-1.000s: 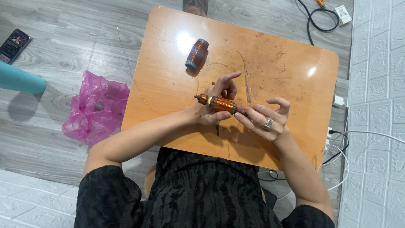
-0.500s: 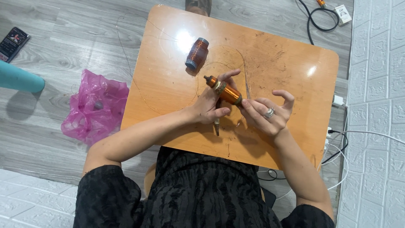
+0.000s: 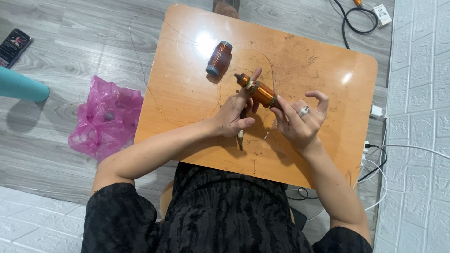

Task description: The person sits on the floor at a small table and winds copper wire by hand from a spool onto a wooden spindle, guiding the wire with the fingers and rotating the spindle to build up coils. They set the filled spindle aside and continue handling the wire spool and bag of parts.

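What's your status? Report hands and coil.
Left hand and right hand both grip the coil above the table. Wire spool lies apart. Nothing blocking.

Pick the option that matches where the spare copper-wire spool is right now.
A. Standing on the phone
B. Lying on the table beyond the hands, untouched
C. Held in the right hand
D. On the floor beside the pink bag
B: the spare copper-wire spool lies on its side on the wooden table, beyond and apart from both hands, while the left hand and right hand hold a different copper-wound coil between them.
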